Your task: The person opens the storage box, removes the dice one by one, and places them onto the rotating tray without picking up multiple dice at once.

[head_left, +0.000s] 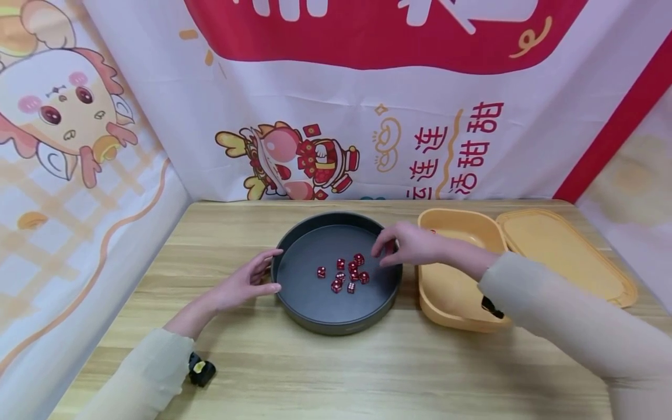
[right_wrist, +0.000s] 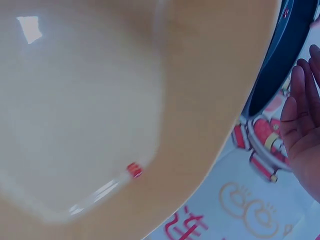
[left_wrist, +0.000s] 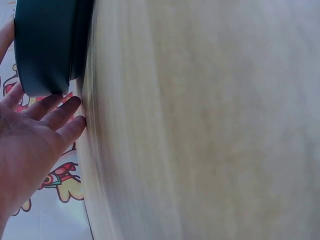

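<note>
A round dark grey pan [head_left: 310, 318] stands on the table in the head view, with several red translucent dice [head_left: 340, 277] grouped on its floor. My left hand [head_left: 242, 286] rests at the pan's left side, fingertips and thumb at the outer wall and rim. In the left wrist view, its fingers [left_wrist: 60, 116] lie loosely spread beside the dark wall. Over the pan's right rim hovers my right hand [head_left: 412, 244], fingers loosely bent towards the dice, with nothing seen in it. Under the right forearm is a yellow-orange container [head_left: 446, 291]; one red die [right_wrist: 134, 170] lies inside it.
A matching flat lid [head_left: 567, 251] lies to the container's right, close against it. Behind the wooden table [head_left: 315, 373] hangs a printed cloth [head_left: 325, 87], and another patterned cloth runs along the left side.
</note>
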